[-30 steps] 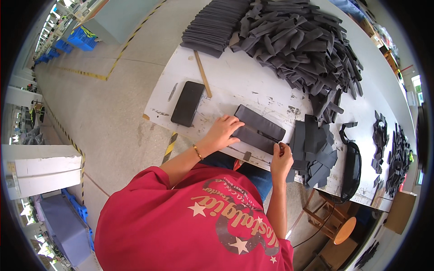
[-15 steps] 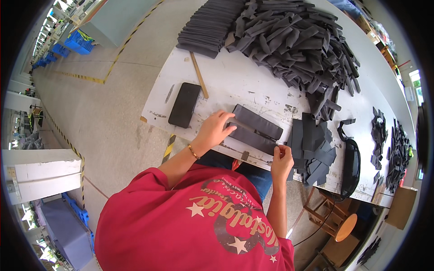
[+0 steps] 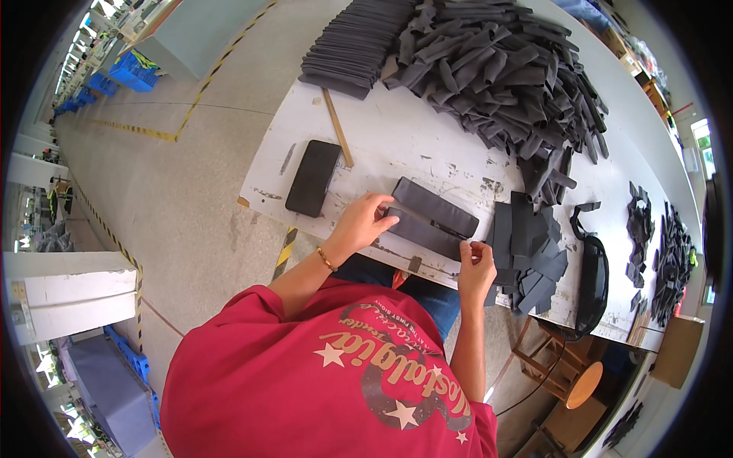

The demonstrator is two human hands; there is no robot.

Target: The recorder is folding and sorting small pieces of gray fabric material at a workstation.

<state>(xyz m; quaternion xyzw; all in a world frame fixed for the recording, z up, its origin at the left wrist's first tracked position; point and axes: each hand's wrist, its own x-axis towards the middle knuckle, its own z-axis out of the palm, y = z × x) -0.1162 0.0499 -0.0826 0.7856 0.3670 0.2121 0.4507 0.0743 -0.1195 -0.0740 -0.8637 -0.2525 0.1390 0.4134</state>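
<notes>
Two flat, folded black fabric strips lie side by side on the white table. My left hand (image 3: 362, 223) has its thumb and fingers closed about the left end of the near strip (image 3: 427, 233). At the other end of that strip, my right hand (image 3: 476, 269) pinches the corner between thumb and fingertips. The far strip (image 3: 437, 206) runs parallel just beyond, with a narrow gap between them. Right of my right hand is a loose heap of flat dark pieces (image 3: 538, 267).
A black phone-like slab (image 3: 313, 178) and a thin wooden stick (image 3: 337, 128) lie left on the table (image 3: 374, 133). Beyond are a neat stack (image 3: 355, 49) and a big heap (image 3: 504, 72) of black strips. A black mesh-like object (image 3: 591, 286) and a wooden stool (image 3: 584, 384) are right.
My left fingers have closed in slightly on the near strip's left end. My right hand has barely shifted along its corner. The rest stays put.
</notes>
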